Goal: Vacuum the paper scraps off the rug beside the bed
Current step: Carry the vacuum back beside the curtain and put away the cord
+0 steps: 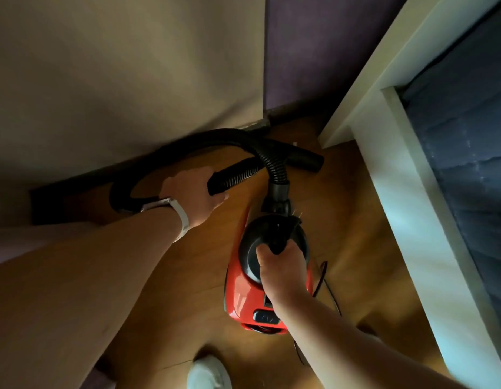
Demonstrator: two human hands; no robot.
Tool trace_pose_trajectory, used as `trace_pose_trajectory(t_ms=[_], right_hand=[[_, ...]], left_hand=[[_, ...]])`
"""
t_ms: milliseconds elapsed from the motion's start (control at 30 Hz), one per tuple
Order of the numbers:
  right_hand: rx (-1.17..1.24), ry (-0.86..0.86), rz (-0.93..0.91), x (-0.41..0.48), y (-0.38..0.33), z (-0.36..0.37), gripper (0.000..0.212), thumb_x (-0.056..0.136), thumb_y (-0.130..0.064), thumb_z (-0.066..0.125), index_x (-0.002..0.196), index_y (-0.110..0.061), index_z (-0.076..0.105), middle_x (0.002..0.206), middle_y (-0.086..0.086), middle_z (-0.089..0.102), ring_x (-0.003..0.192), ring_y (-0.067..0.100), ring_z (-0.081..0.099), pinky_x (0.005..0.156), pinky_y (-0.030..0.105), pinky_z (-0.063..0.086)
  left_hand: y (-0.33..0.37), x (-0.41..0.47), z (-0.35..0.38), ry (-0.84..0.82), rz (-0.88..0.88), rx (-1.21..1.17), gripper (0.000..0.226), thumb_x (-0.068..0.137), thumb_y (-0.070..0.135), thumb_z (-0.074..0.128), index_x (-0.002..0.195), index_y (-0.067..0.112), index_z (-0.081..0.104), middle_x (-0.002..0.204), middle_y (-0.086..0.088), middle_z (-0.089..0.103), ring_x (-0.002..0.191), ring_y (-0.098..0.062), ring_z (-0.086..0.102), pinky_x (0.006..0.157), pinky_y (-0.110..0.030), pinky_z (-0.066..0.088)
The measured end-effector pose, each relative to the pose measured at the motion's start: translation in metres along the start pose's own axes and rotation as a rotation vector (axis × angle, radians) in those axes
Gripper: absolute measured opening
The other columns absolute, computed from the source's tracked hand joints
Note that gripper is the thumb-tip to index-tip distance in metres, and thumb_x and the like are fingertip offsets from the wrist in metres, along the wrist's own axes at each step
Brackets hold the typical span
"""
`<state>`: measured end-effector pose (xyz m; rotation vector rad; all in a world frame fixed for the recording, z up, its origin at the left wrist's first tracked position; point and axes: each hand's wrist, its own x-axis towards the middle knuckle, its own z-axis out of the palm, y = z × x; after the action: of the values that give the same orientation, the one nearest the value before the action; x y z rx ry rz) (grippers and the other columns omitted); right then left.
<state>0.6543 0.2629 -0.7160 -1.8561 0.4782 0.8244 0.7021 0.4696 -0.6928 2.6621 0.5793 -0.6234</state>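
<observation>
The left hand (193, 195), a white-strapped watch (181, 217) on its wrist, curls its fingers (215, 202) round the rigid black end of the hose (274, 164), which loops along the foot of the wall to the red vacuum cleaner (240, 287). The right hand (283, 265) grips the cleaner's black carry handle above the wooden floor (356, 220), and the white bed frame (398, 192) stands just to the right.

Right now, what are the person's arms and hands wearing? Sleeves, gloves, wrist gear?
No sleeves or gloves are in view on either side. Behind the left hand sits a wristwatch with a white strap and a pale metallic case. The right hand and its wrist show nothing worn: no ring, band or watch visible.
</observation>
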Motion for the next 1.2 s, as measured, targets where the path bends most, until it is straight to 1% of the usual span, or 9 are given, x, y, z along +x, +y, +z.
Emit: trace_pose_trajectory(t_ms=[300, 400, 500, 667, 767, 867, 967, 1067, 1200], right_hand=[[-0.023, 0.038, 0.009, 0.000, 0.015, 0.006, 0.008, 0.088, -0.018, 0.062, 0.093, -0.012, 0.064, 0.058, -0.004, 0.062, 0.045, 0.002, 0.053, 0.043, 0.016, 0.040], [-0.088, 0.063, -0.014, -0.003, 0.012, 0.000, 0.021, 0.088, -0.031, 0.066, 0.103, -0.017, 0.063, 0.076, -0.006, 0.069, 0.064, 0.005, 0.063, 0.051, 0.014, 0.041], [-0.175, 0.053, -0.026, -0.009, 0.009, -0.010, 0.027, 0.088, -0.041, 0.069, 0.101, -0.019, 0.061, 0.082, -0.007, 0.069, 0.074, 0.005, 0.065, 0.048, 0.008, 0.037], [-0.285, -0.021, -0.044, -0.018, 0.011, -0.039, 0.050, 0.084, -0.046, 0.073, 0.121, -0.020, 0.053, 0.109, -0.010, 0.067, 0.097, 0.009, 0.065, 0.065, 0.016, 0.045], [-0.461, -0.086, -0.109, -0.023, 0.011, -0.062, 0.064, 0.079, -0.052, 0.071, 0.130, -0.023, 0.047, 0.125, -0.006, 0.059, 0.106, 0.014, 0.063, 0.078, 0.033, 0.058], [-0.705, -0.230, -0.223, -0.028, 0.001, -0.084, 0.062, 0.083, -0.045, 0.069, 0.135, -0.022, 0.046, 0.128, -0.002, 0.056, 0.108, 0.015, 0.060, 0.080, 0.028, 0.054], [-0.984, -0.381, -0.404, -0.030, -0.011, -0.104, 0.061, 0.090, -0.042, 0.065, 0.142, -0.022, 0.042, 0.138, -0.003, 0.048, 0.122, 0.016, 0.053, 0.089, 0.025, 0.047], [-1.186, -0.517, -0.712, -0.026, -0.017, -0.113, 0.053, 0.090, -0.040, 0.065, 0.135, -0.019, 0.047, 0.134, 0.001, 0.048, 0.121, 0.021, 0.051, 0.097, 0.034, 0.048], [-1.280, -0.619, -1.086, -0.015, -0.008, -0.108, 0.041, 0.076, -0.029, 0.075, 0.110, -0.008, 0.063, 0.110, 0.009, 0.060, 0.096, 0.030, 0.062, 0.075, 0.036, 0.050]], left_hand=[[-0.015, -0.023, 0.028, 0.056, 0.092, -0.043, 0.038, 0.087, 0.044, 0.071, 0.116, 0.025, 0.057, 0.105, 0.005, 0.064, 0.092, -0.016, 0.063, 0.073, -0.033, 0.057], [-0.012, -0.035, 0.027, 0.133, 0.120, -0.029, 0.045, 0.085, 0.041, 0.074, 0.121, 0.022, 0.056, 0.109, 0.003, 0.060, 0.101, -0.020, 0.057, 0.083, -0.038, 0.052], [-0.007, -0.050, 0.023, 0.186, 0.127, -0.074, 0.050, 0.082, 0.037, 0.077, 0.124, 0.018, 0.057, 0.117, -0.003, 0.059, 0.112, -0.025, 0.054, 0.090, -0.042, 0.051], [0.005, -0.090, 0.022, 0.184, 0.017, -0.216, 0.054, 0.084, 0.033, 0.076, 0.132, 0.017, 0.057, 0.132, -0.003, 0.056, 0.124, -0.024, 0.050, 0.097, -0.042, 0.049], [0.012, -0.130, 0.034, 0.118, -0.129, -0.384, 0.055, 0.084, 0.039, 0.072, 0.132, 0.016, 0.058, 0.132, -0.004, 0.059, 0.123, -0.025, 0.053, 0.101, -0.042, 0.046], [0.017, -0.177, 0.053, 0.090, -0.278, -0.527, 0.064, 0.077, 0.049, 0.063, 0.127, 0.010, 0.062, 0.124, -0.010, 0.064, 0.116, -0.028, 0.059, 0.101, -0.043, 0.047], [0.027, -0.221, 0.079, 0.118, -0.412, -0.593, 0.038, 0.081, 0.024, 0.080, 0.114, 0.008, 0.069, 0.105, -0.008, 0.070, 0.099, -0.025, 0.064, 0.091, -0.038, 0.052], [0.044, -0.254, 0.109, 0.139, -0.507, -0.712, 0.018, 0.077, 0.032, 0.075, 0.093, 0.029, 0.065, 0.084, 0.011, 0.064, 0.082, -0.016, 0.062, 0.081, -0.038, 0.055], [0.072, -0.280, 0.154, 0.007, -0.455, -0.656, 0.021, 0.085, 0.041, 0.069, 0.103, 0.032, 0.065, 0.087, 0.019, 0.060, 0.086, -0.009, 0.061, 0.077, -0.028, 0.051]])
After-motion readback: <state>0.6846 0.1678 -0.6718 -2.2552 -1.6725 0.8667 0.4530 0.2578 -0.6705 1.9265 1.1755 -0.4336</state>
